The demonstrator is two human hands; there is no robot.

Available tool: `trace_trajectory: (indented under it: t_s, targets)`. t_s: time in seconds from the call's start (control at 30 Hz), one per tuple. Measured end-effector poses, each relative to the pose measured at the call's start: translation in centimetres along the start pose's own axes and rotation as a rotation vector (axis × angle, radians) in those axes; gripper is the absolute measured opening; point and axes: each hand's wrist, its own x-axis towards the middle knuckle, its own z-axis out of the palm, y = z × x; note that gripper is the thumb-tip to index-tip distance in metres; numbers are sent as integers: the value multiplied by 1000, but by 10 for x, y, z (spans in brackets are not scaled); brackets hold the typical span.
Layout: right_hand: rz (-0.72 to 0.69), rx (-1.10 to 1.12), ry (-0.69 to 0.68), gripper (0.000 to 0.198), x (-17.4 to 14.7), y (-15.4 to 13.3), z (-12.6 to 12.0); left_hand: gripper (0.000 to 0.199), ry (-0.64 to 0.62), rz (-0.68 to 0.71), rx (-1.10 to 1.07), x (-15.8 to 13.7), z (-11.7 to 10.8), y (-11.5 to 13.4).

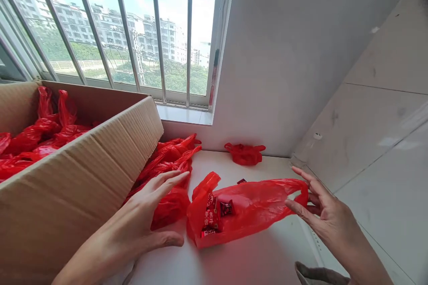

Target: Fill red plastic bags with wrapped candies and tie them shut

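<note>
A red plastic bag (257, 202) lies on its side on the white surface, stretched toward the right. Several wrapped sweets (211, 213) in red and dark wrappers show inside its left end. My right hand (323, 213) has hold of the bag's handle loop at the right end; the thumb and index finger are spread around it. Left of the bag, my left hand (147, 213) is open, thumb and fingers apart, holding nothing. Behind that hand are several filled red bags (170, 160), partly hidden by it.
At left stands a cardboard box (110, 147) with several red bags (36, 136) inside. Another small red bag (245, 154) sits against the back wall, and a dark wrapped piece (241, 181) lies behind the stretched bag. A barred window (133, 31) is above.
</note>
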Motion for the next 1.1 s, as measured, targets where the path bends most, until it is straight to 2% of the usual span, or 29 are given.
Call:
trace_trajectory:
  t_s: [0.1,0.2,0.27,0.37,0.43,0.53,0.6,0.63,0.7,0.77,0.87,0.97,1.1]
  targets:
    - [-93,-187,24,56,-3,-1,-3,75,-76,-33,-62,7,11,20]
    - [-139,-239,26,46,-5,-6,-5,55,-7,-97,-156,13,18,44]
    - [-111,-199,16,48,-7,-12,-5,45,55,-112,-191,17,21,58]
    - [-31,-48,-36,50,-8,-23,-2,22,77,-115,-199,23,24,72]
    - [8,98,-63,50,-6,-26,1,19,81,-94,-226,24,23,76]
    - [39,240,-41,49,-1,-23,3,15,186,-102,-402,20,17,76]
    - [37,252,22,48,2,-16,4,6,303,-163,-522,18,12,72]
    - [29,258,57,48,3,-14,4,8,326,-188,-545,17,10,70]
    - [3,293,97,51,4,-11,5,10,273,-193,-495,17,8,66]
    - [-10,327,79,55,4,-12,6,8,206,-169,-388,17,9,65]
    - [-1,324,99,56,0,-21,8,5,271,-157,-359,14,9,67]
    - [34,318,259,55,-6,-30,9,8,309,-170,-407,8,3,66]
    - [38,303,457,54,-12,-35,11,6,239,-201,-309,-6,-12,54]
